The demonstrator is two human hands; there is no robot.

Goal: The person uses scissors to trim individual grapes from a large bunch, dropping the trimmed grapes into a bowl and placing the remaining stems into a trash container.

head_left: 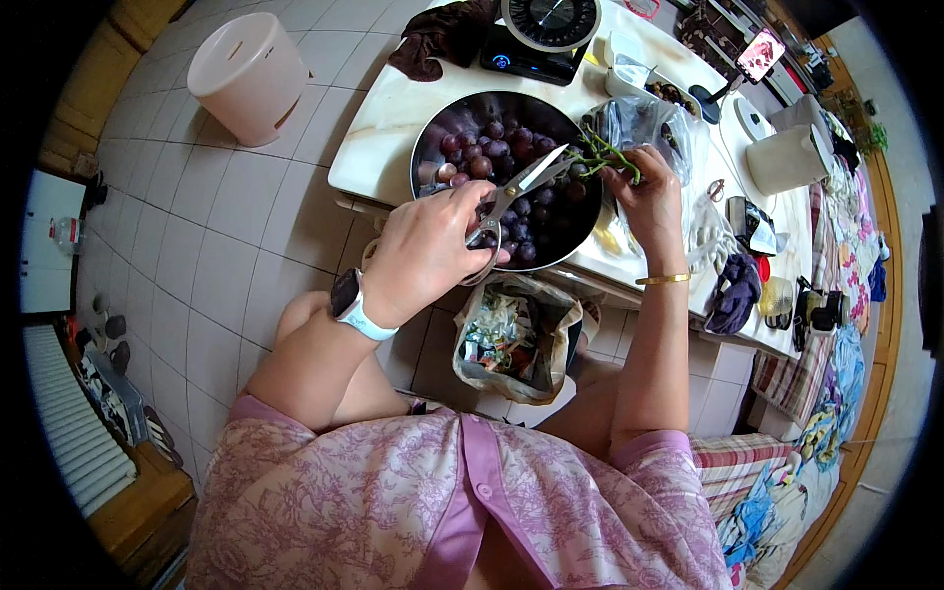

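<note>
My left hand (431, 247) grips a pair of metal scissors (509, 193), with fingers in the handle loops. The blades are parted and point up and right over a dark metal bowl (590, 243). Purple grapes (495, 147) lie loose inside the bowl. Between the fingertips of my right hand (647, 193) is a green grape stem (601, 156), held above the bowl's right rim near the blade tips. A few grapes sit just under the stem; whether they are attached to it I cannot tell.
Below the table edge stands a bag-lined bin (472, 372) with scraps. Around the bowl on the marble-topped table (369, 158) are an induction cooker (531, 63), a clear plastic bag (649, 122), a phone on a stand (759, 55) and a white jug (788, 158). A pink stool (247, 81) stands left.
</note>
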